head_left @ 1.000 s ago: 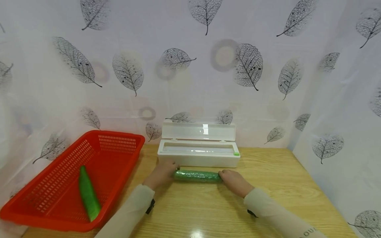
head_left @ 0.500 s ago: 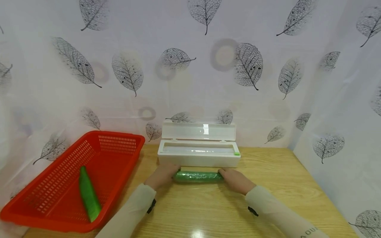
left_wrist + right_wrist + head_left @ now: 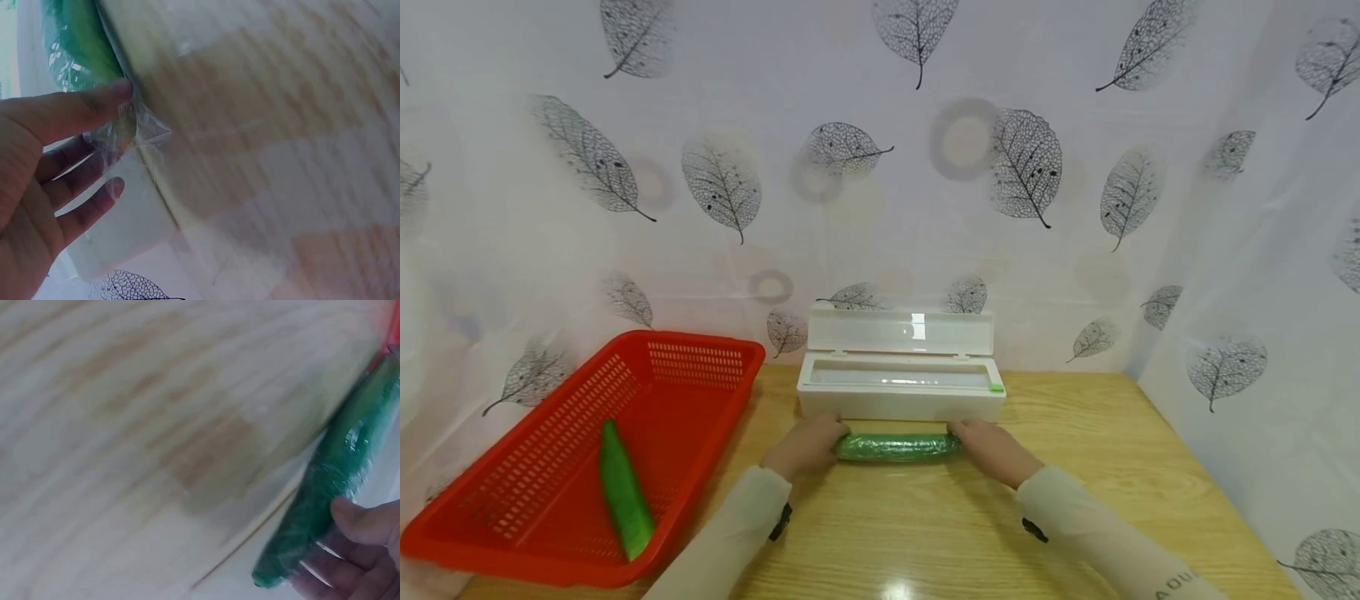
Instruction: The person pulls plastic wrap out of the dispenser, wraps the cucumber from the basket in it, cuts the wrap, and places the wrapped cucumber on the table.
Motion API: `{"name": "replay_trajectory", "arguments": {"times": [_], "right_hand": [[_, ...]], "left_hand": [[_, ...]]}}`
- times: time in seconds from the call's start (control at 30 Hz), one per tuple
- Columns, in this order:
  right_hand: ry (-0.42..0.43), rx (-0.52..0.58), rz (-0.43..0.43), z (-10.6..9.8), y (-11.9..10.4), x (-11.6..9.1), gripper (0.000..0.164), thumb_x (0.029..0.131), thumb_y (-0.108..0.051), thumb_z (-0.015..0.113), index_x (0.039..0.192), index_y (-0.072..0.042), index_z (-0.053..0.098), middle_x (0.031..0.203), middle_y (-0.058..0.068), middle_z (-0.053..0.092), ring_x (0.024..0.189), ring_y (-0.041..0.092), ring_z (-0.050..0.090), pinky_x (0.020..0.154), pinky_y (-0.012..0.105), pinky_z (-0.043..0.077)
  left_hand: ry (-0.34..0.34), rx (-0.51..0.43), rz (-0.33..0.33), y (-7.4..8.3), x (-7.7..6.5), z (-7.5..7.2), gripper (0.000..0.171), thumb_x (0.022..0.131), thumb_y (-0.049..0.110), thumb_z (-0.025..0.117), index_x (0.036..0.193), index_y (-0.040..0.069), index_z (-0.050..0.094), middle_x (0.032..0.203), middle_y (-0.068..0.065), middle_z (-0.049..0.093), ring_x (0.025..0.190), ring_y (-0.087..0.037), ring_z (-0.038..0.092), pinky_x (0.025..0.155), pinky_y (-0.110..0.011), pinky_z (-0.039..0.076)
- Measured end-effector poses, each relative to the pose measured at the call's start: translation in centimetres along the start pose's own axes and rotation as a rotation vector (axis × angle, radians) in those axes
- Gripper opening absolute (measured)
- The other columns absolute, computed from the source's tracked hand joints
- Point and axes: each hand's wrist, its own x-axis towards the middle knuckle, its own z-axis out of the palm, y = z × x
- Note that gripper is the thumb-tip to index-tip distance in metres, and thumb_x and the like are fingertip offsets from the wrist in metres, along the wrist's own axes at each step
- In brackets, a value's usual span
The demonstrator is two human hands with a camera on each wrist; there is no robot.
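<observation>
A cucumber point(image 3: 898, 447) wrapped in clear cling film lies crosswise between my hands, close over the table. My left hand point(image 3: 807, 446) holds its left end. In the left wrist view, the thumb of that hand point(image 3: 56, 144) and its fingers pinch the loose, crumpled film point(image 3: 150, 128) gathered at the tip. My right hand point(image 3: 995, 450) grips the other end. There the right wrist view shows its thumb on top of the cucumber point(image 3: 331, 469), with the fingers of the right hand point(image 3: 369, 556) curled beneath. Those lower fingertips are partly hidden.
Just behind the cucumber stands a white cling-film dispenser box point(image 3: 902, 406), its lid point(image 3: 880, 332) raised and a green slider point(image 3: 996, 387) at its right end. At left, a red plastic basket point(image 3: 700, 487) contains another cucumber point(image 3: 623, 492). A leaf-patterned curtain point(image 3: 865, 217) borders the wooden table point(image 3: 887, 525).
The wrapped cucumber has shifted slightly toward me and turned a little between my hands. Both hands keep hold of its ends; the box and basket stay put.
</observation>
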Motion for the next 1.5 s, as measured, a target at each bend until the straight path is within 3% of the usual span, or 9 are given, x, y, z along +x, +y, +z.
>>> {"name": "replay_trajectory", "arguments": {"times": [0.3, 0.57, 0.77, 0.87, 0.97, 1.07, 1.23, 1.4, 1.5], "right_hand": [[0.013, -0.070, -0.011, 1.0, -0.3, 0.3, 0.016, 0.084, 0.002, 0.061, 0.098, -0.004, 0.057, 0.088, 0.008, 0.063, 0.077, 0.021, 0.062, 0.064, 0.032, 0.053], [-0.124, 0.070, 0.020, -0.5, -0.5, -0.1, 0.020, 0.082, 0.000, 0.066, 0.102, 0.001, 0.063, 0.091, 0.009, 0.053, 0.079, 0.018, 0.055, 0.068, 0.032, 0.051], [-0.119, -0.020, -0.017, 0.2, -0.7, -0.3, 0.041, 0.082, 0.000, 0.066, 0.122, -0.003, 0.057, 0.093, 0.009, 0.060, 0.075, 0.015, 0.058, 0.064, 0.027, 0.052], [-0.091, -0.061, -0.027, 0.6, -1.0, -0.2, 0.043, 0.083, 0.004, 0.062, 0.125, -0.005, 0.056, 0.097, 0.010, 0.061, 0.076, 0.015, 0.059, 0.063, 0.027, 0.052], [-0.078, -0.098, -0.030, 0.7, -1.4, -0.1, 0.042, 0.084, 0.006, 0.060, 0.125, -0.003, 0.056, 0.102, 0.012, 0.062, 0.080, 0.018, 0.062, 0.066, 0.029, 0.054], [-0.072, -0.104, -0.029, 0.5, -1.6, -0.1, 0.044, 0.082, 0.008, 0.061, 0.124, -0.003, 0.056, 0.099, 0.013, 0.064, 0.080, 0.021, 0.064, 0.066, 0.030, 0.055], [-0.067, -0.064, -0.035, 0.3, -1.8, 0.2, 0.048, 0.078, 0.005, 0.067, 0.123, -0.005, 0.056, 0.099, 0.012, 0.065, 0.080, 0.021, 0.064, 0.067, 0.031, 0.055], [-0.007, -0.102, -0.048, 0.6, -1.8, 0.7, 0.032, 0.083, -0.002, 0.066, 0.115, -0.005, 0.060, 0.092, 0.009, 0.058, 0.073, 0.014, 0.058, 0.060, 0.025, 0.051], [0.013, -0.127, -0.047, 0.8, -1.9, 1.0, 0.025, 0.085, 0.000, 0.063, 0.109, -0.004, 0.061, 0.084, 0.008, 0.056, 0.069, 0.013, 0.055, 0.056, 0.023, 0.049]], "left_hand": [[-0.005, -0.068, -0.030, 0.6, -0.2, -0.3, 0.030, 0.076, -0.005, 0.066, 0.100, 0.011, 0.059, 0.092, -0.003, 0.065, 0.087, -0.018, 0.060, 0.084, -0.038, 0.052], [-0.106, -0.168, -0.093, 1.2, -0.5, -1.1, 0.030, 0.075, -0.007, 0.063, 0.099, 0.012, 0.063, 0.085, 0.004, 0.061, 0.077, -0.011, 0.052, 0.081, -0.036, 0.050], [-0.036, -0.030, -0.002, 1.7, -0.4, -0.1, 0.056, 0.076, 0.000, 0.069, 0.129, 0.011, 0.055, 0.111, -0.007, 0.066, 0.098, -0.019, 0.061, 0.092, -0.040, 0.050], [0.035, 0.030, 0.031, 2.1, -0.5, 0.1, 0.039, 0.083, 0.000, 0.063, 0.121, 0.008, 0.058, 0.104, -0.009, 0.068, 0.095, -0.020, 0.064, 0.089, -0.038, 0.052], [0.044, -0.025, -0.002, 2.6, -0.7, 0.0, 0.024, 0.095, 0.010, 0.050, 0.116, 0.003, 0.058, 0.107, -0.014, 0.068, 0.100, -0.025, 0.064, 0.091, -0.040, 0.050], [0.014, -0.064, -0.030, 2.9, -0.7, -0.2, 0.031, 0.100, 0.017, 0.041, 0.118, -0.002, 0.057, 0.113, -0.020, 0.065, 0.107, -0.031, 0.062, 0.096, -0.044, 0.047], [-0.049, -0.075, -0.025, 3.0, -0.5, -0.5, 0.034, 0.101, 0.018, 0.037, 0.120, -0.003, 0.056, 0.115, -0.021, 0.064, 0.108, -0.031, 0.061, 0.097, -0.045, 0.046], [-0.086, -0.223, -0.121, 3.1, -0.4, -0.5, 0.040, 0.102, 0.023, 0.033, 0.127, -0.002, 0.052, 0.122, -0.021, 0.060, 0.115, -0.033, 0.057, 0.102, -0.048, 0.042], [-0.085, -0.212, -0.127, 3.1, -0.4, -0.2, 0.038, 0.099, 0.012, 0.039, 0.134, -0.001, 0.046, 0.128, -0.021, 0.057, 0.119, -0.033, 0.054, 0.103, -0.047, 0.041]]}}
